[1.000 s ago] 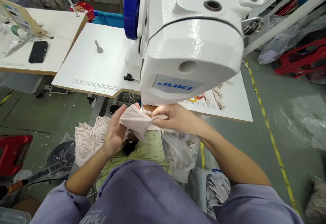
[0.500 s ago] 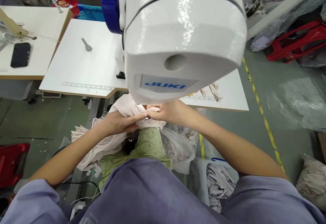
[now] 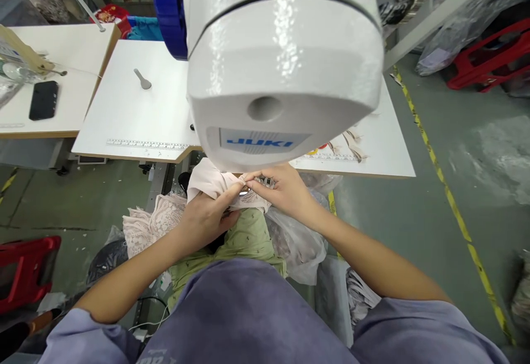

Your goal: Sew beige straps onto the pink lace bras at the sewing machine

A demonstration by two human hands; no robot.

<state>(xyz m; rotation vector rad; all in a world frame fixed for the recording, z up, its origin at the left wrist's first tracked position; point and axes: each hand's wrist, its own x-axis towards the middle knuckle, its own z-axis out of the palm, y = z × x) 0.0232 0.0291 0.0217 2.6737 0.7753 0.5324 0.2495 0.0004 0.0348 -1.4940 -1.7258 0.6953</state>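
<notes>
A white JUKI sewing machine (image 3: 281, 60) fills the upper middle of the head view. Just below its head, a pale pink piece of fabric (image 3: 209, 182) lies at the machine's bed. My left hand (image 3: 207, 217) rests on the fabric with its fingers pressed together, pinching an edge. My right hand (image 3: 284, 190) meets it from the right, fingertips pinched on the same fabric. The needle area is hidden by the machine head.
The white sewing table (image 3: 132, 115) carries a ruler strip and a small grey tool (image 3: 142, 79). A black phone (image 3: 43, 100) lies on the left table. Pink lace pieces (image 3: 151, 223), plastic bags (image 3: 298, 242) and red stools (image 3: 25, 270) surround my legs.
My left hand, open around the raised fabric a second ago, has closed down onto it beside my right hand under the machine head. The camera has moved closer to the machine.
</notes>
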